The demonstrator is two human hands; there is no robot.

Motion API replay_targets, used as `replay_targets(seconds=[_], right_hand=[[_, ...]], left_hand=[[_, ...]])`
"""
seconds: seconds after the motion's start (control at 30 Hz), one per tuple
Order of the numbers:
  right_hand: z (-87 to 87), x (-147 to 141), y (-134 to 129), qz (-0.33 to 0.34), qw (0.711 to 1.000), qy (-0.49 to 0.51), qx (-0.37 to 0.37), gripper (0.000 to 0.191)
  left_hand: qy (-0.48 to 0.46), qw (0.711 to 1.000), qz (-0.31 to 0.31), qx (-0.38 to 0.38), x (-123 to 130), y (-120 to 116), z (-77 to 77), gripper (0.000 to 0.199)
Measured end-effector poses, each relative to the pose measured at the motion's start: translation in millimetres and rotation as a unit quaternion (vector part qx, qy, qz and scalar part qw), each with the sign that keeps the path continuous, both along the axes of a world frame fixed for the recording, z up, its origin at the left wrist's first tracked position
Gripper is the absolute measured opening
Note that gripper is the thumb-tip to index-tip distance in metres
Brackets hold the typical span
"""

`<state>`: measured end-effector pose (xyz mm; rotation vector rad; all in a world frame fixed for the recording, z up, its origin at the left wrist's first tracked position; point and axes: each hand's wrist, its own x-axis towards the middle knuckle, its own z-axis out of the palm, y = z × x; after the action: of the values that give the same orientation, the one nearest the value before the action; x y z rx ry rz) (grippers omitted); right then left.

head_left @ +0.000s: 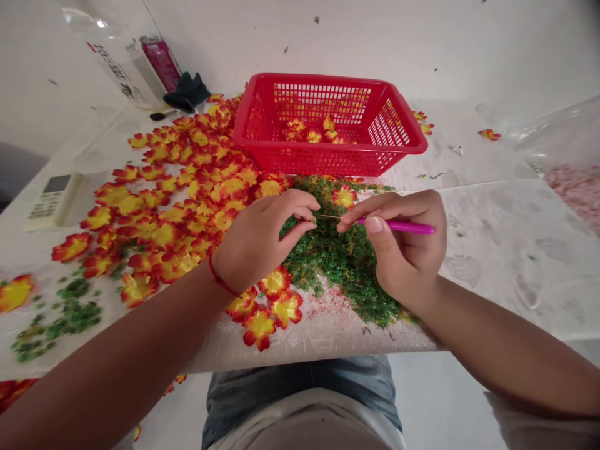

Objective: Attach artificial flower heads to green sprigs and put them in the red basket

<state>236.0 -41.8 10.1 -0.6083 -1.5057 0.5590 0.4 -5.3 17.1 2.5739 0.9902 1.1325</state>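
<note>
My right hand (410, 240) is closed around the purple handle of a needle tool (412, 227), its thin metal shaft pointing left. Close to the tip, my left hand (265, 234) pinches a tiny green piece (314, 220) between thumb and forefinger; whether the needle touches it I cannot tell. Below both hands spreads a heap of small green plastic pieces (347, 275). One red-and-yellow artificial flower (344, 197) rests on the heap between the hands. A large pile of similar flower petals (173, 206) covers the table left of my left hand.
Behind the heap stands a red plastic basket (328, 164) with several flowers inside. At left are a remote control (54, 200), a clear bottle (117, 62) and a purple can (160, 62). A clear plastic bag (572, 175) lies at right. The table's front edge is by my lap.
</note>
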Motion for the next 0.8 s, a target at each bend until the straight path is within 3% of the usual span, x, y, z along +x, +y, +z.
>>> replay_targets(seconds=[0.23, 0.8], right_hand=[[-3.1, 5.3, -1.8, 0.040, 0.997, -0.060, -0.004, 0.016], [1.6, 6.9, -4.4, 0.012, 0.998, -0.065, 0.013, 0.016]], left_hand=[[-0.004, 1.000, -0.004, 0.002, 0.2, -1.3, 0.1, 0.021], [-0.005, 1.000, 0.008, 0.023, 0.0, -4.5, 1.8, 0.018]])
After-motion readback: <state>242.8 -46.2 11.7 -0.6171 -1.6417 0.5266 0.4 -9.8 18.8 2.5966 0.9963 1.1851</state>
